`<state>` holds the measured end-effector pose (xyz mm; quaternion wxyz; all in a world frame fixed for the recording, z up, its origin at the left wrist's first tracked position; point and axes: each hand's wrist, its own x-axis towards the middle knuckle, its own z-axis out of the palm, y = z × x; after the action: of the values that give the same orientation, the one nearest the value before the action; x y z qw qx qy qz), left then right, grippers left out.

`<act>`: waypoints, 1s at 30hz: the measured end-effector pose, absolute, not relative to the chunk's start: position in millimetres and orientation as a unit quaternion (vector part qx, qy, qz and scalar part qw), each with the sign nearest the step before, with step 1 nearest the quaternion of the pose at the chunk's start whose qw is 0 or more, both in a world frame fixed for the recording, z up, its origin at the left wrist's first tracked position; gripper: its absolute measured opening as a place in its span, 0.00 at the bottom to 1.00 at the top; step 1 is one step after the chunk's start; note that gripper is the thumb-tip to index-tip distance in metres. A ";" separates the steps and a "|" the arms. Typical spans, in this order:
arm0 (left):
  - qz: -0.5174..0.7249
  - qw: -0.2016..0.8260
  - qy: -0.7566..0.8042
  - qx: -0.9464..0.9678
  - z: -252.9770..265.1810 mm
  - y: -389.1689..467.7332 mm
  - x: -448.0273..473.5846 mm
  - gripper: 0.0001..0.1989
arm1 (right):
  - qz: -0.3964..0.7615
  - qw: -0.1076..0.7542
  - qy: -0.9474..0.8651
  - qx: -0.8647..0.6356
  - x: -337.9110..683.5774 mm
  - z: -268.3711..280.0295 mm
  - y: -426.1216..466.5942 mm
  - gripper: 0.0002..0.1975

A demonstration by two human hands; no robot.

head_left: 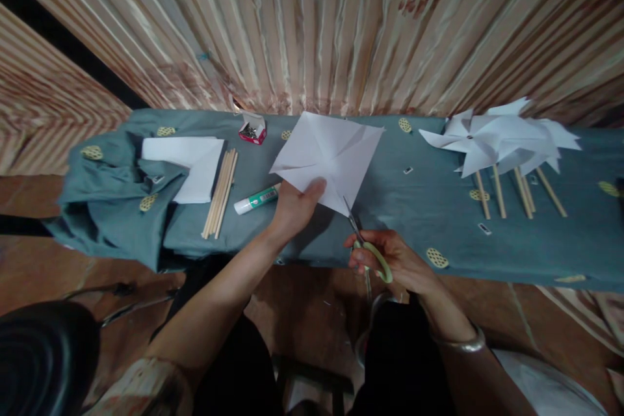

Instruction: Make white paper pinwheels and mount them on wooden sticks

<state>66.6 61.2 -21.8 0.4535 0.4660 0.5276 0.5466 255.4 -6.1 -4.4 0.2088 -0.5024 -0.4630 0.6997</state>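
Note:
A square of white paper (327, 151) with fold lines and slits running in from its corners is held above the table. My left hand (297, 207) pinches its near left edge, thumb on top and the fingers hidden beneath. In my right hand (383, 253) are scissors (371, 255) with pale green handles. Their blades meet the paper's near corner. Left of my left hand lies a glue stick (257, 199) with a green label, its far end hidden by that hand.
Wooden sticks (220, 195) lie beside folded white paper (205, 166) at the left. Behind stands a small open box (252, 129) of metal bits. Several white paper pinwheels (502, 136) on sticks lie at the right. A curtain (312, 32) hangs behind the cloth-covered table (458, 227); a black stool (46, 357) stands lower left.

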 end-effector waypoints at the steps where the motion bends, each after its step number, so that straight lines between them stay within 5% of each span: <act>1: 0.544 0.458 0.528 0.464 -21.3 60.5 67.1 0.10 | 0.702 0.211 -0.458 -0.503 254.9 -4.0 -6.5 0.24; 30: 0.541 0.396 0.499 0.549 -29.8 61.7 66.4 0.10 | 0.701 0.212 -0.452 -0.510 254.3 -4.8 -7.7 0.28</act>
<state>66.4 61.7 -29.8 0.3957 0.5489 0.4990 0.5414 254.3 -7.7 -4.8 0.2121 -0.5101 -0.4515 0.7007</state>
